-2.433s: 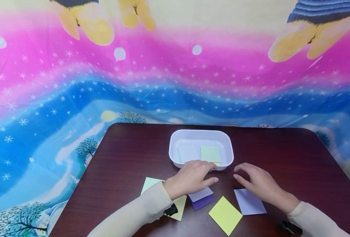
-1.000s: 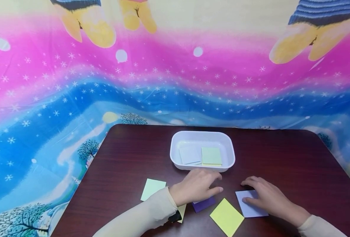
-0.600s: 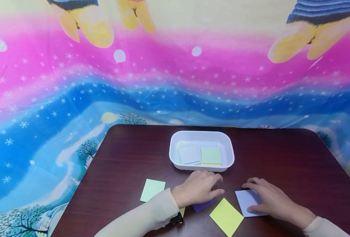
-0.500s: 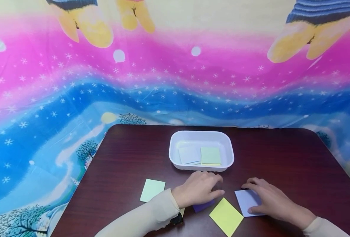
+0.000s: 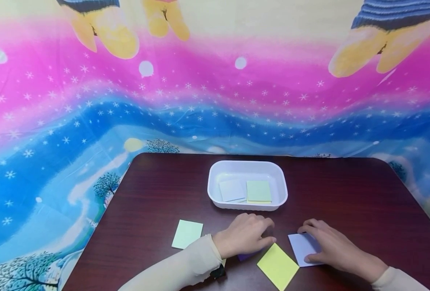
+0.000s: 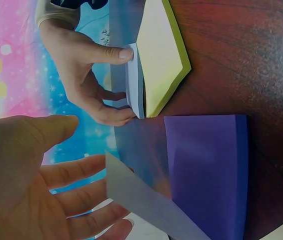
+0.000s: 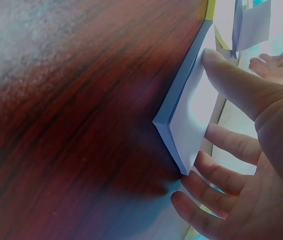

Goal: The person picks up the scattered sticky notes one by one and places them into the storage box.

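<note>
My right hand (image 5: 333, 244) spans a lavender sticky note pad (image 5: 302, 246) lying on the table, thumb on its face near the front edge and fingers at the far edge. In the right wrist view the pad (image 7: 194, 107) lies flat between thumb and fingers. My left hand (image 5: 245, 234) hovers over a dark purple pad (image 6: 206, 175), mostly hidden beneath it in the head view. A pale sheet or flap (image 6: 141, 200) slants up from that pad, overlapping my left fingertips; the left thumb stands apart from it. Between the hands lies a yellow pad (image 5: 278, 266).
A white plastic tub (image 5: 283, 194) stands at the back, holding a pale green pad (image 5: 258, 190) and a whitish one (image 5: 231, 190). Left of my left sleeve lies a mint pad (image 5: 187, 233). A patterned cloth (image 5: 215, 81) hangs behind the dark table (image 5: 156, 190).
My right hand has come down onto the lavender pad, its thumb sliding rightward across it. The left hand has drawn back from the tub's rim, lowering over the purple pad. The pads stay put.
</note>
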`<state>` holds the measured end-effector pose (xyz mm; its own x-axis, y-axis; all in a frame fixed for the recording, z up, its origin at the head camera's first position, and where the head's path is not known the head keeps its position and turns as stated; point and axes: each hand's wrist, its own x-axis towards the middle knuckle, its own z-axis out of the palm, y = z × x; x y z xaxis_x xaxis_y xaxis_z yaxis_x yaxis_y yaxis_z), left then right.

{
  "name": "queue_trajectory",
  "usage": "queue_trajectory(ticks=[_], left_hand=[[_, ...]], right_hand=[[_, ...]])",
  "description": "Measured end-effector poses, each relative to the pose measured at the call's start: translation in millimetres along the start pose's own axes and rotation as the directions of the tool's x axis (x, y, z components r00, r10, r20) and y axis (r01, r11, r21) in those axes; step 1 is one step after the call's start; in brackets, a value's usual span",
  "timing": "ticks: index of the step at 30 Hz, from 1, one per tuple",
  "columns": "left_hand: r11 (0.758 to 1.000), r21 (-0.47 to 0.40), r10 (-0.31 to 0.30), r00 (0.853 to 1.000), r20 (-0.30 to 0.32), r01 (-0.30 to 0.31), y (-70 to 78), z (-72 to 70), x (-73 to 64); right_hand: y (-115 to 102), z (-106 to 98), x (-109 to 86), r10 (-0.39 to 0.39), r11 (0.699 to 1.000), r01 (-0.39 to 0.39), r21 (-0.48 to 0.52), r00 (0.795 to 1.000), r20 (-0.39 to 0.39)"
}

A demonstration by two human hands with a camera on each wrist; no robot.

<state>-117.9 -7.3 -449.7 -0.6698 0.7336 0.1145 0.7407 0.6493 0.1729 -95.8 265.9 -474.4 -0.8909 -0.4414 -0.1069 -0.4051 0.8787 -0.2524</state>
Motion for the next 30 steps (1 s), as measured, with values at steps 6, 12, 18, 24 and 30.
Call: queue_trajectory(ticks=[6,12,18,24,30], left_hand=[[1.000,0.011,0.003,1.000,-0.007,-0.002,1.3,-1.4,-0.8],[1.000,0.009,0.006,1.000,-0.002,-0.006,1.9,-0.9,-2.1],[1.000,0.018,0.012,1.000,-0.005,-0.012,1.7,0.2,-2.2],[1.000,0.012,0.017,1.000,0.003,-0.017,1.5,0.8,-2.1],[1.000,0.017,0.025,1.000,0.002,-0.025,1.5,1.1,-2.4]], right_hand=[[0.0,-0.4,-1.4,-0.020,1.000,0.020,0.000,1.000,-0.021],[1.2,0.2,-1.3,-0.036,0.999,0.037,0.011,0.999,-0.038],[0.3,-0.7,-1.4,-0.031,0.998,0.034,0.056,0.998,-0.046],[-0.4,-3.4,1.0,-0.001,0.994,0.005,0.113,1.000,-0.028],[-0.3,-3.9,2.4,-0.023,0.994,0.028,0.102,0.998,-0.056]])
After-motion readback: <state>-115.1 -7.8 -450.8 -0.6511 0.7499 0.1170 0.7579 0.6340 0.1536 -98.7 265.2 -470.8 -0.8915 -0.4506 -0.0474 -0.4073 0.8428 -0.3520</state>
